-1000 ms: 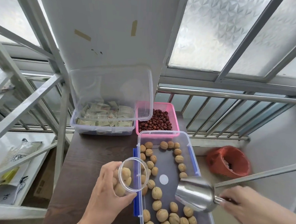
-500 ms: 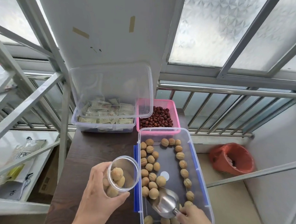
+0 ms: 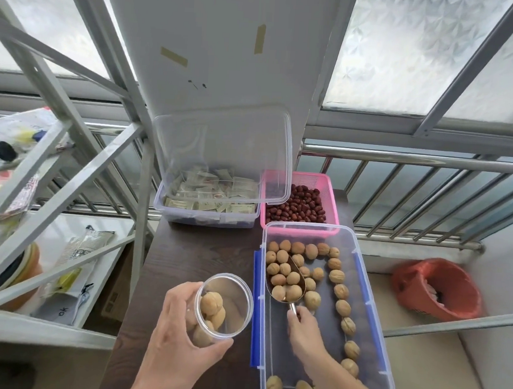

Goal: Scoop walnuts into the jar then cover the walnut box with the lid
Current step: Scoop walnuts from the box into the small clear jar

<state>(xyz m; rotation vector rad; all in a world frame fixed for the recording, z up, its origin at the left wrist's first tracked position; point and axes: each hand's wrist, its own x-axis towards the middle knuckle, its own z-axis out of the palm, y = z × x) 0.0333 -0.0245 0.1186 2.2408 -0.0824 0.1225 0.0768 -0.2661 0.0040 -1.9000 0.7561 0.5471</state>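
A clear plastic walnut box [image 3: 371,303] with blue clips stands on the dark wooden table [image 3: 197,260], with several walnuts [image 3: 341,291] along its sides. My right hand [image 3: 305,332] is inside the box, gripping the handle of a metal scoop [image 3: 286,282] that lies among the walnuts with a few in its bowl. My left hand [image 3: 177,340] holds a clear round jar [image 3: 222,308], tilted, with a few walnuts inside, just left of the box. A clear lid [image 3: 221,153] leans upright at the back.
Behind the walnut box stand a pink basket of red dates [image 3: 301,206] and a clear box of small packets [image 3: 207,200]. A metal rack [image 3: 54,182] with bags is to the left. A red bin [image 3: 437,288] sits on the floor at right, before a railing [image 3: 414,189].
My right hand brought the scoop down from above the box's right side into the walnuts and pushed it forward, gathering some. The jar in my left hand moved slightly away from the box.
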